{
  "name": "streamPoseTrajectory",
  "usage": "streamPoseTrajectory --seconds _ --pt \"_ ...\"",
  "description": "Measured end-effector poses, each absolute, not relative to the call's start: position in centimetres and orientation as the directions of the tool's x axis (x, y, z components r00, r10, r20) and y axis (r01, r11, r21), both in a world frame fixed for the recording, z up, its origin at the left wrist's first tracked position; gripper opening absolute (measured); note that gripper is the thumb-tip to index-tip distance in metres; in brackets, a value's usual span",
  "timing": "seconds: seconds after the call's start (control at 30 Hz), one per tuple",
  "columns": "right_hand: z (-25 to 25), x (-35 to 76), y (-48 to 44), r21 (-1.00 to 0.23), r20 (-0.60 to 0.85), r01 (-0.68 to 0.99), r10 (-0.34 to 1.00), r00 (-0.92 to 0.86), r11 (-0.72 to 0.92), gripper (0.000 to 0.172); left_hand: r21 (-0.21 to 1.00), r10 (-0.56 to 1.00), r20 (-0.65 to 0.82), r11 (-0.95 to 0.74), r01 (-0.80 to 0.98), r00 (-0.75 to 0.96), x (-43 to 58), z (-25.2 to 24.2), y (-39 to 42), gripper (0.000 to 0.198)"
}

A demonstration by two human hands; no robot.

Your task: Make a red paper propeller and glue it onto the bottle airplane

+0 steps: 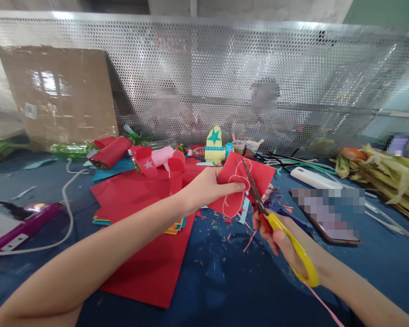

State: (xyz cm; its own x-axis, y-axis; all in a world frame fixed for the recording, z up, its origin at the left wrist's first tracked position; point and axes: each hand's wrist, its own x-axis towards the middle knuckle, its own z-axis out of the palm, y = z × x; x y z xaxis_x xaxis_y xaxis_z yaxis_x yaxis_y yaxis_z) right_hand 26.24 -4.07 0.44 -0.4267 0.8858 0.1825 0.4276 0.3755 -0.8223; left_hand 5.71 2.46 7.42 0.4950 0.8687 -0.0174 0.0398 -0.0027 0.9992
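Note:
My left hand (211, 188) pinches a piece of red paper (230, 172) between thumb and fingers, holding it above the table. Rounded white outlines are drawn on that paper. My right hand (282, 240) grips scissors (276, 222) with yellow and red handles, fingers through the loops. The dark blades lie against the paper's right part, near the drawn outline and close to my left thumb. Whether the blades are fully closed is hard to make out. Larger red sheets (146, 272) lie under my left forearm, on top of some yellow, orange and blue sheets.
Paper scraps litter the blue table (218, 281). Behind stand red paper rolls (112, 152) and a yellow rocket shape (214, 147). To the right lie a phone (323, 218), a white glue gun (315, 178) and dried husks (388, 175). A purple power strip (30, 227) with a white cable is left.

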Motion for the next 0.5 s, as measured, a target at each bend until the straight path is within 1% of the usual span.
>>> streamPoseTrajectory --seconds 0.13,0.33,0.5 --pt "0.64 26.07 -4.16 -0.822 0.207 0.421 0.89 -0.405 0.383 0.062 0.999 0.868 -0.024 0.01 0.03 0.495 5.72 7.51 2.33 0.006" --pt "0.72 25.91 -4.0 -0.818 0.198 0.425 0.883 -0.425 0.388 0.065 0.999 0.872 -0.027 0.012 0.034 0.489 5.81 7.56 2.23 0.008" --pt "1.33 25.7 -4.21 -0.818 0.173 0.446 0.895 -0.411 0.364 0.062 0.999 0.872 -0.029 0.009 0.044 0.488 5.72 7.58 2.4 0.009"
